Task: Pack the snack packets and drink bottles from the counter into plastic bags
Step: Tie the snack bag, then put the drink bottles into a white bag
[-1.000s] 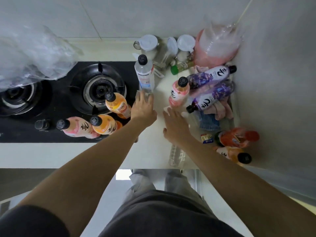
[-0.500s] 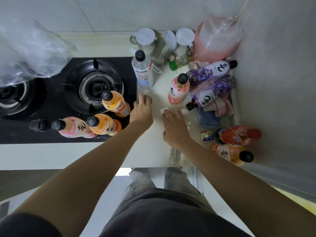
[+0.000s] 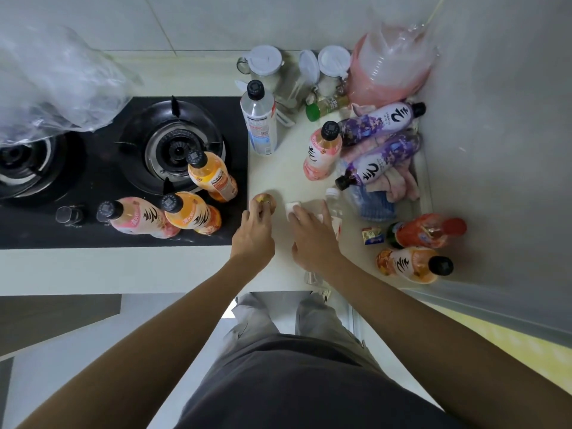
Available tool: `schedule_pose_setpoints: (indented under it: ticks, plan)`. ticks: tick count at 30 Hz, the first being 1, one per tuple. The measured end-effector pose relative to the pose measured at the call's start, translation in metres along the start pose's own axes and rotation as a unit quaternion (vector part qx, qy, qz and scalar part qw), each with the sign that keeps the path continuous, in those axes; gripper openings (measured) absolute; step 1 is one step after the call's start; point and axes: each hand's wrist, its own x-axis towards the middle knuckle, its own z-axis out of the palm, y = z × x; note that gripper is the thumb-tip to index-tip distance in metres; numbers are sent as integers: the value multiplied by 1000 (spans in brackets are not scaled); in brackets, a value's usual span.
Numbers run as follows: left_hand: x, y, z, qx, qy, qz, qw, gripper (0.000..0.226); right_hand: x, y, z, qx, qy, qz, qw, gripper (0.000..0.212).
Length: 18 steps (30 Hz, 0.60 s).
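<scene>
My left hand pinches a small round peach-coloured snack on the pale counter. Beside it, my right hand lies flat, fingers spread, over a white packet and a clear bottle lying on its side. Two orange bottles and a pink one stand on the stove. A clear upright bottle, a pink bottle and two purple bottles are further back. A clear plastic bag sits at the upper left.
A red bottle, an orange bottle and a small wrapped snack lie by the right wall. Jars, a green-capped bottle and a pink bag crowd the back corner. Cloths lie under the purple bottles. The black stove fills the left.
Both hands have drawn back toward the counter's front edge. The round peach-coloured snack now shows at my left fingertips, and my right hand's fingers cover the white packet.
</scene>
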Motion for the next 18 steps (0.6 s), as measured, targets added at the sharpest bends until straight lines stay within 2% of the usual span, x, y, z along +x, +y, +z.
schedule_pose_setpoints:
  ticks: [12, 15, 18]
  plan:
    - [-56, -18, 15, -5, -8, 3, 1000, 70, -29, -11, 16, 34, 10, -31, 999, 64]
    - [-54, -17, 9, -13, 9, 6, 1000, 62, -26, -6, 12, 83, 65, -21, 994, 53]
    - [-47, -13, 2, 1, 44, 21, 999, 49, -19, 4, 2, 135, 150, 75, 977, 44]
